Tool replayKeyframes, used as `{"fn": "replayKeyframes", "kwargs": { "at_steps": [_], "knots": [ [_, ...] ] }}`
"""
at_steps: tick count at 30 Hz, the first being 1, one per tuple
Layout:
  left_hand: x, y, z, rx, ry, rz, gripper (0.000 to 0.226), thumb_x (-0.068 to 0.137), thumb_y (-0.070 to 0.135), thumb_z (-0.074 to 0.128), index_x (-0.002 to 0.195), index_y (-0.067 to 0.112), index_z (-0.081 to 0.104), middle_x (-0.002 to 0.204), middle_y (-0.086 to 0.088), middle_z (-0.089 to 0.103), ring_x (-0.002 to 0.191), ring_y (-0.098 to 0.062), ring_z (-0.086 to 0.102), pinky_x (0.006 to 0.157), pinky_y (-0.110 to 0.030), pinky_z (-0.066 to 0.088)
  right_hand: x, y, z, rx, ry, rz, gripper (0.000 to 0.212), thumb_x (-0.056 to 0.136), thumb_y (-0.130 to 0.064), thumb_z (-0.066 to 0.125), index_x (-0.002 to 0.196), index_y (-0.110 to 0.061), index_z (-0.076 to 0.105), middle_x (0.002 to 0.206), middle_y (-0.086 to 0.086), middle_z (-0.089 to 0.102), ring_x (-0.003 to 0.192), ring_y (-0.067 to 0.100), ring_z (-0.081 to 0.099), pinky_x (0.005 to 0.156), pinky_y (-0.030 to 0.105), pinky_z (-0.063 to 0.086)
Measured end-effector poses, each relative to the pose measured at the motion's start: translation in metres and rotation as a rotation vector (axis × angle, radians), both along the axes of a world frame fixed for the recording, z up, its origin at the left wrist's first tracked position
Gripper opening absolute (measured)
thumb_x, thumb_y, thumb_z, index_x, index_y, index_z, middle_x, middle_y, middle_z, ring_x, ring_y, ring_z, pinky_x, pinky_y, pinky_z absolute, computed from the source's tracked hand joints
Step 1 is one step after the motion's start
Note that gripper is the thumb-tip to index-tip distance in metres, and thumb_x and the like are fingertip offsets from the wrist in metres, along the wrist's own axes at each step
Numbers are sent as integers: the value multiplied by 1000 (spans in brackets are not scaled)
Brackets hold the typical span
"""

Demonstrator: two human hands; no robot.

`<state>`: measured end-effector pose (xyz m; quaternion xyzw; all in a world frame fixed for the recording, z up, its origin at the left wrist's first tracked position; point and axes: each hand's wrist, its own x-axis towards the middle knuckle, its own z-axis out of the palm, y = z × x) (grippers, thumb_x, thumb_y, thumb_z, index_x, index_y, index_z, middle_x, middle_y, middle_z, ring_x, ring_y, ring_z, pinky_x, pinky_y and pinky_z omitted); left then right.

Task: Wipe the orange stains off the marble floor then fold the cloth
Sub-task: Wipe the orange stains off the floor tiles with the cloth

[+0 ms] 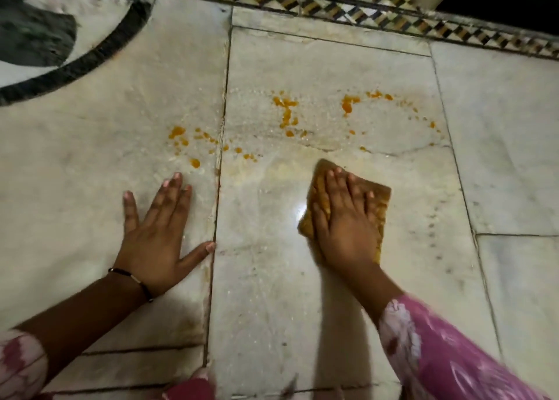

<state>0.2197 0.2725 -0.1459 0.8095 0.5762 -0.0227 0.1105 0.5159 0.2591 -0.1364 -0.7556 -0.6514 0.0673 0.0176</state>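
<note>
right hand (344, 215) presses cloth (379, 193) flat, orange stains (286, 109) beyond.

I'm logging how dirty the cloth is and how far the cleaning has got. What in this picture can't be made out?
Head view:
- Cloth: mostly covered by the right hand pressing on it; its underside is hidden.
- Floor beneath the cloth: hidden, so stains there cannot be judged.
- Floor under the left hand: covered by the flat palm.
- Pink sleeve: motion-blurred and cut off by the bottom edge.
</note>
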Motion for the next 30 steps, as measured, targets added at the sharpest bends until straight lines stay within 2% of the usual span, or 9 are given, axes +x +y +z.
{"fn": "replayKeyframes", "kwargs": {
  "at_steps": [2, 5, 9, 14, 16, 20, 24, 27, 30],
  "knots": [
    [-7, 7, -1, 7, 20, 27, 94, 84, 76, 12, 151, 8, 11, 159, -8, 4, 145, -20, 6, 108, -56, -17, -21, -42, 0, -24, -39, -19, 65, 92, -44, 26, 151, -16, 25, 157, 2, 23, 145, 19, 14, 115, 45, 7],
    [-4, 14, -4, -8, 58, 46, 96, 83, 76, 11, 150, 6, 13, 158, -11, 6, 145, -23, 10, 106, -67, -6, -80, -92, 0, -75, -2, 156, 66, 86, -41, 37, 147, -15, 35, 153, 3, 32, 144, 23, 16, 113, 49, 10],
    [-5, 14, -9, 16, 54, 58, 92, 86, 70, 12, 149, 3, 17, 157, -15, 12, 143, -26, 15, 105, -71, 4, -127, -60, -4, -82, 68, 431, 64, 91, -45, 36, 149, -20, 30, 156, -2, 27, 145, 20, 19, 113, 46, 8],
    [-8, 13, -12, 11, 45, 100, 94, 86, 71, 13, 146, -1, 23, 156, -17, 16, 143, -28, 16, 111, -61, 3, -86, 43, -2, -113, 58, 493, 63, 94, -49, 16, 153, -26, 12, 160, -4, 13, 147, 19, 8, 114, 38, -10],
    [-8, 14, -12, 11, 29, 91, 95, 86, 71, 12, 146, -1, 24, 156, -17, 15, 144, -28, 15, 113, -56, 5, -54, 57, -1, -82, 40, 392, 66, 92, -53, 11, 152, -27, 12, 159, -6, 11, 147, 17, 7, 115, 35, -9],
    [-9, 14, -11, 14, -7, 98, 93, 87, 70, 15, 146, -1, 24, 156, -17, 16, 144, -27, 13, 115, -52, 5, -30, 5, 0, -29, -2, 265, 61, 94, -45, 26, 151, -24, 22, 158, -6, 13, 146, 17, 9, 116, 41, 3],
    [-7, 15, -12, 25, -13, 90, 91, 86, 66, 22, 146, -2, 23, 156, -18, 16, 144, -28, 12, 116, -51, 6, -88, -30, -4, -43, 13, 472, 59, 93, -43, 33, 148, -21, 33, 154, -3, 28, 143, 21, 20, 111, 49, 12],
    [-9, 15, -11, 16, -10, 87, 90, 88, 66, 17, 146, -2, 25, 155, -18, 16, 144, -28, 12, 116, -50, 7, -117, 21, -3, -57, 32, 640, 58, 94, -42, 30, 148, -21, 32, 154, -2, 31, 144, 20, 23, 113, 47, 4],
    [-9, 14, -13, 20, -16, 90, 90, 88, 67, 17, 146, -2, 25, 155, -17, 17, 144, -27, 13, 116, -49, 8, -101, 85, -3, -51, 13, 568, 59, 95, -43, 17, 151, -25, 22, 158, -4, 20, 146, 18, 13, 112, 40, -12]
  ]
}}
